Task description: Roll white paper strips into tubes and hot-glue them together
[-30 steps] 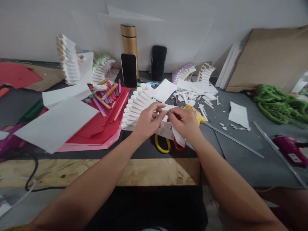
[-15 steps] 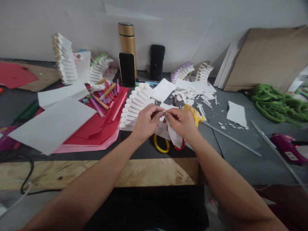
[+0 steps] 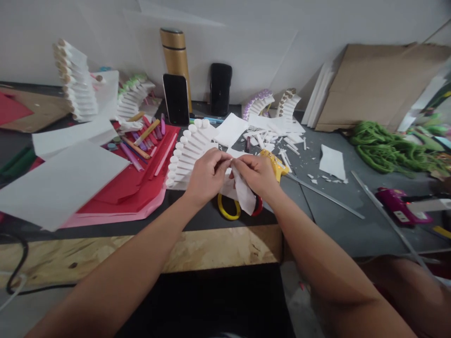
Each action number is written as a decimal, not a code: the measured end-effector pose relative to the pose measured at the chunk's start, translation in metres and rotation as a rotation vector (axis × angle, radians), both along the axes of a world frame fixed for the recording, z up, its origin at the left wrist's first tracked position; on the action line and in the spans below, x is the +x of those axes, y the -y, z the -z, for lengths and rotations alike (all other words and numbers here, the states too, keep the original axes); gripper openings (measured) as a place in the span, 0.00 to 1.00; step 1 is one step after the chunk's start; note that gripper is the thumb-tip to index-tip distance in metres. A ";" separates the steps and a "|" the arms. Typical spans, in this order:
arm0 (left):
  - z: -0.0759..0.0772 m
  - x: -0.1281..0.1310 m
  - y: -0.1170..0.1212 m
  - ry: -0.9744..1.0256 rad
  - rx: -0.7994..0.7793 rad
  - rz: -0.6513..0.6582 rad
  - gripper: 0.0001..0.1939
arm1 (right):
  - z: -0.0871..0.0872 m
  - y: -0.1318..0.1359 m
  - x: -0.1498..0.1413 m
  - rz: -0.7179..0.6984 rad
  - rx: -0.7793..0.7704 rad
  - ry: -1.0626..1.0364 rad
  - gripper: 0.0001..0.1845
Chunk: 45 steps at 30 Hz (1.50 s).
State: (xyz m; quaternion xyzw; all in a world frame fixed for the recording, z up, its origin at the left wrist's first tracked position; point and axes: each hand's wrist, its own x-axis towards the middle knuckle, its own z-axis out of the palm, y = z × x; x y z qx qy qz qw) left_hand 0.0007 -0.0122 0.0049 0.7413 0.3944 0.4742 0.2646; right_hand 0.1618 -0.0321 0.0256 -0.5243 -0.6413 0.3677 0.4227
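My left hand [image 3: 207,174] and my right hand [image 3: 258,172] meet over the front of the table, thumbs and fingertips pinched together. Between them is a thin piece of white paper [image 3: 244,195], its loose end hanging down below my right hand. The pinched end is mostly hidden by my fingers. Beneath the paper lie scissors with a yellow handle loop [image 3: 230,217] and a red one; their blades are covered. Left of my hands rests a white fan-shaped paper piece [image 3: 188,157] edged with round white tips. A yellow glue gun [image 3: 273,164] lies just beyond my right hand.
Red paper [image 3: 116,195] and coloured rolls lie left, under white sheets [image 3: 63,176]. Behind stand two phones [image 3: 176,101] and a gold flask [image 3: 175,56]. White scraps [image 3: 271,138], a metal ruler [image 3: 326,196], green yarn [image 3: 378,145] and a purple glue gun [image 3: 398,204] lie right.
The view has swung slightly to the right, so everything sits further left in the picture. Both hands keep the same pinch on the white paper.
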 end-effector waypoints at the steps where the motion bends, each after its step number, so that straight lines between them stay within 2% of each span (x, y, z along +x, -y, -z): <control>1: 0.000 0.000 0.000 0.026 -0.017 0.007 0.06 | -0.001 0.000 -0.001 -0.016 -0.110 -0.127 0.20; 4: -0.001 -0.001 0.001 0.122 -0.104 0.082 0.05 | -0.004 -0.001 -0.001 -0.118 -0.457 -0.466 0.21; 7: -0.004 -0.001 0.001 0.197 -0.195 0.175 0.06 | -0.004 -0.004 0.000 -0.146 -0.613 -0.582 0.19; 11: -0.010 0.001 0.002 0.240 -0.230 0.183 0.05 | 0.000 -0.007 0.002 -0.054 -0.547 -0.603 0.10; 14: -0.011 0.001 0.002 0.241 -0.247 0.171 0.04 | 0.002 -0.008 0.002 -0.004 -0.492 -0.587 0.07; 18: -0.006 0.001 -0.001 0.319 -0.311 0.179 0.05 | 0.002 -0.008 0.003 0.031 -0.429 -0.603 0.08; 23: 0.000 0.000 -0.006 0.412 -0.323 0.100 0.05 | -0.001 -0.007 0.003 0.083 -0.323 -0.624 0.09; 27: 0.003 0.000 -0.008 0.448 -0.355 0.098 0.04 | -0.004 -0.006 0.001 0.111 -0.289 -0.613 0.08; 33: 0.005 0.001 -0.007 0.444 -0.357 0.125 0.04 | 0.000 -0.006 0.000 0.060 -0.280 -0.609 0.11; 40: 0.001 0.003 -0.004 0.430 -0.371 0.139 0.04 | 0.003 -0.009 0.002 0.065 -0.269 -0.590 0.14; 45: 0.001 0.002 -0.003 0.421 -0.361 0.127 0.03 | 0.002 -0.008 0.002 0.080 -0.237 -0.576 0.12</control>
